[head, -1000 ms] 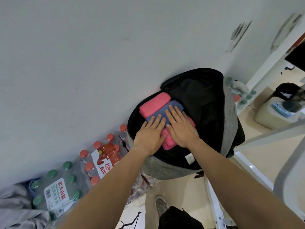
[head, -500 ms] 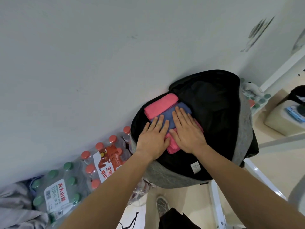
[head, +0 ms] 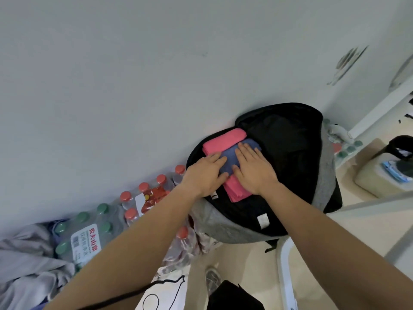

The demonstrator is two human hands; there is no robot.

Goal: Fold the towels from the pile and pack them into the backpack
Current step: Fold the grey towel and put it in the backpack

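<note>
Towels lie folded inside the open backpack, pink ones beneath a blue towel. At far left, wrapped water bottles stand against the wall. The left hand presses flat-fingered on the blue towel's left edge, and the right hand lies flat on its right side.

Backpack: grey woven cloth shell, matt black lining. Pink towel and blue towel: soft, matt, napped cloth. Water bottles: clear glossy plastic wrap. Wall: smooth, matt paint.
</note>
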